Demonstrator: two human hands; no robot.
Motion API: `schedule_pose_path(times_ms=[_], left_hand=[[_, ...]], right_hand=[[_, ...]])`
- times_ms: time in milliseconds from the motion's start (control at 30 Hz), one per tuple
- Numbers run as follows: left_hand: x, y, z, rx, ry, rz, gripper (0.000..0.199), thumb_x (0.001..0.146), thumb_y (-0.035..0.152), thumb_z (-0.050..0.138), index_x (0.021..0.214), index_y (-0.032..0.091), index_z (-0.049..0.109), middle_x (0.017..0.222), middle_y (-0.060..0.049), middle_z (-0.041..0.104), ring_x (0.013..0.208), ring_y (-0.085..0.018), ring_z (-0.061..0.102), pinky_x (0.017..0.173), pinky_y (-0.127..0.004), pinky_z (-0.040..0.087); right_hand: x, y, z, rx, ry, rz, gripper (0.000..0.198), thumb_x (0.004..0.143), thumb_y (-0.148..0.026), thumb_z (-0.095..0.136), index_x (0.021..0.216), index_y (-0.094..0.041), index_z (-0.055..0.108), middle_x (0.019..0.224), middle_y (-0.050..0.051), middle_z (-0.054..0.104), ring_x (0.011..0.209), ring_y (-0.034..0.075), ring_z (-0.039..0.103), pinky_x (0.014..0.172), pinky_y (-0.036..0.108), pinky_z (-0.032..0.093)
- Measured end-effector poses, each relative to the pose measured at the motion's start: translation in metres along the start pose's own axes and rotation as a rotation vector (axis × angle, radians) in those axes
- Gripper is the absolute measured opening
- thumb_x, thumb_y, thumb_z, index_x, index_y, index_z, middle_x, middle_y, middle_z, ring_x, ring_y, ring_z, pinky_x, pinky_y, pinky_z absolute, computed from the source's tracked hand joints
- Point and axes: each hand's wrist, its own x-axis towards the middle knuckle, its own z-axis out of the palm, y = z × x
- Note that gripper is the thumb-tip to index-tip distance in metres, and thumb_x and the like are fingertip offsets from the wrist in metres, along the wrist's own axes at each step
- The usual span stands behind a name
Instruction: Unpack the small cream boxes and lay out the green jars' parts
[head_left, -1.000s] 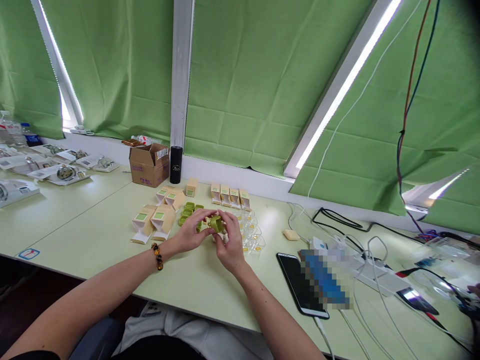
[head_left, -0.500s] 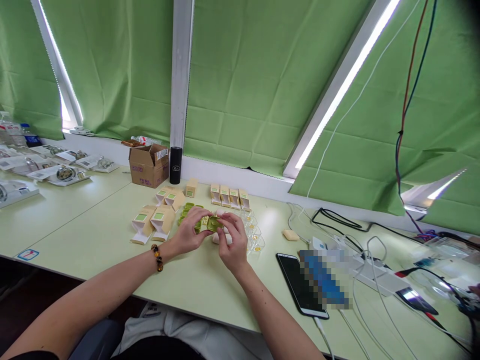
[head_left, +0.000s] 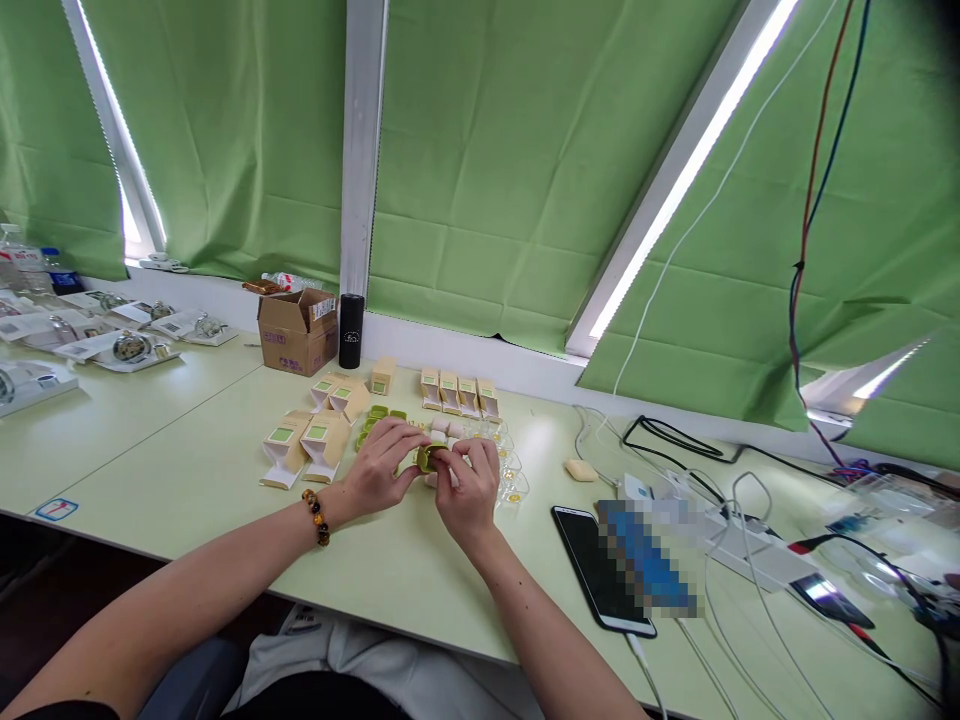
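Between my two hands is a small olive-green plastic cup-like shell point(head_left: 427, 458), gripped at its edges above the table. My left hand point(head_left: 385, 464) pinches its left side with thumb and fingers. My right hand point(head_left: 466, 487) holds the right side, its fingers partly covering the shell. Just behind my left hand lie several more green shells point(head_left: 379, 412). Small pinkish-white pieces point(head_left: 447, 427) sit behind the right hand, partly hidden. To the right of that hand are several clear plastic covers point(head_left: 512, 478) with yellow spots.
Open cream cartons point(head_left: 325, 445) stand left of my hands, with a row of smaller cartons point(head_left: 459, 394) behind. A cardboard box point(head_left: 298, 335) and black tumbler point(head_left: 351, 332) stand by the wall. A phone point(head_left: 600, 570), beige block point(head_left: 580, 470) and tangled cables point(head_left: 679, 440) lie right.
The green shell has been tilted, so less of its hollow face shows. My right fingers have curled further over it, and more of the pinkish-white pieces behind are visible.
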Motion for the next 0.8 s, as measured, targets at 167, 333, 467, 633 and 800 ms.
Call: schedule_pose_path(times_ms=[167,333,467,633,800], left_hand=[[0.0013,0.0013,-0.0003,0.026,0.033,-0.007,0.041,0.088,0.007,0.066,0.127,0.021,0.064,0.115,-0.011,0.072,0.109,-0.028,0.062,0.096,-0.048,0.055],[0.0014,-0.0008,0.0002,0.014,0.049,-0.024,0.042,0.087,0.010,0.070,0.127,0.021,0.065,0.114,-0.011,0.073,0.109,-0.029,0.063,0.096,-0.048,0.053],[0.0012,-0.0019,0.0007,0.000,0.057,-0.032,0.043,0.086,0.010,0.071,0.127,0.021,0.065,0.114,-0.011,0.073,0.109,-0.029,0.063,0.097,-0.048,0.052],[0.0014,-0.0022,0.0009,-0.011,0.058,-0.046,0.041,0.087,0.011,0.070,0.127,0.021,0.065,0.114,-0.011,0.073,0.108,-0.029,0.062,0.097,-0.048,0.052],[0.0019,-0.0014,0.0008,-0.001,0.064,-0.048,0.042,0.086,0.010,0.070,0.126,0.021,0.065,0.114,-0.011,0.073,0.108,-0.029,0.062,0.097,-0.048,0.051]], right_hand=[[0.0024,-0.0037,-0.0014,-0.049,0.071,-0.078,0.019,0.095,-0.011,0.062,0.088,-0.024,0.074,0.082,0.005,0.060,0.085,0.022,0.052,0.077,0.039,0.044],[0.0034,-0.0050,-0.0034,-0.071,0.089,-0.137,0.017,0.096,-0.011,0.062,0.089,-0.023,0.072,0.081,0.005,0.062,0.084,0.022,0.052,0.077,0.038,0.043],[0.0032,-0.0050,-0.0041,-0.073,0.101,-0.165,0.016,0.097,-0.012,0.062,0.089,-0.022,0.072,0.080,0.005,0.061,0.083,0.022,0.051,0.077,0.039,0.042],[0.0027,-0.0058,-0.0049,-0.075,0.101,-0.174,0.015,0.097,-0.012,0.063,0.089,-0.022,0.072,0.079,0.005,0.061,0.083,0.022,0.051,0.078,0.039,0.042],[0.0022,-0.0056,-0.0055,-0.085,0.088,-0.174,0.016,0.097,-0.012,0.063,0.089,-0.023,0.072,0.079,0.005,0.059,0.083,0.022,0.051,0.078,0.039,0.043]])
